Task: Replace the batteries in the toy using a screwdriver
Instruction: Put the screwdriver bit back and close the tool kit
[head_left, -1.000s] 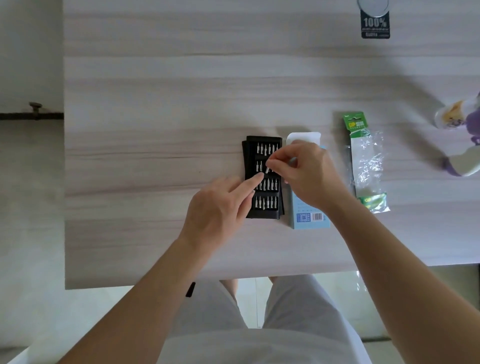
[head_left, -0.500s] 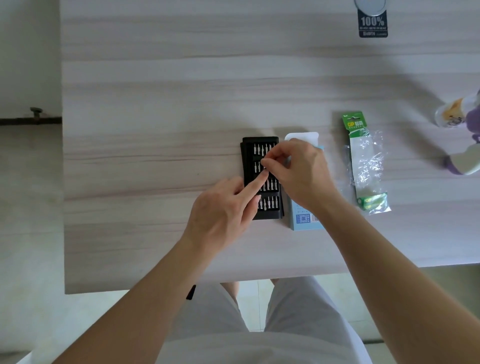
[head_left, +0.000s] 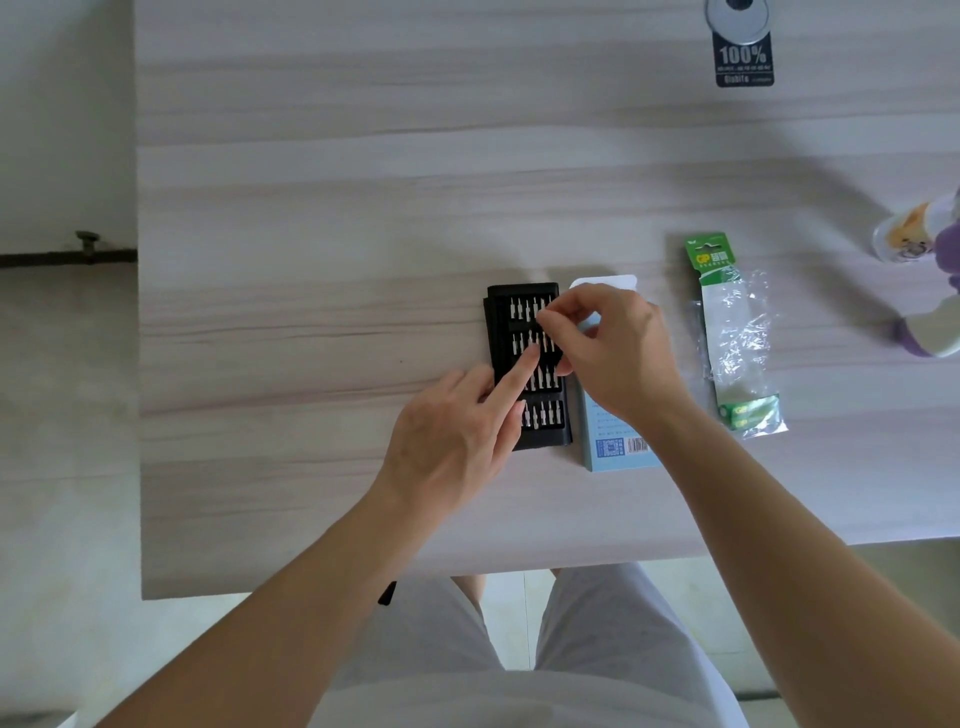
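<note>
With our left hand (head_left: 457, 431) pinning the black plastic bit case (head_left: 501, 364) mid-table by one straight forefinger, we should draw the small steel bit (head_left: 544, 307) pinched by our right hand (head_left: 613, 348) straight up, while the purple-and-white plastic toy (head_left: 927, 340) lies far right.

cam: head-worn, single wide-angle view | aim: forward and steeply down, almost plumb onto worktop (head_left: 311, 218) | range: near, left hand (head_left: 457, 431) and right hand (head_left: 618, 353) sit mid-frame | frame: worktop's near edge low in shot, lap (head_left: 597, 649) below it, floor (head_left: 62, 441) down left side
</note>
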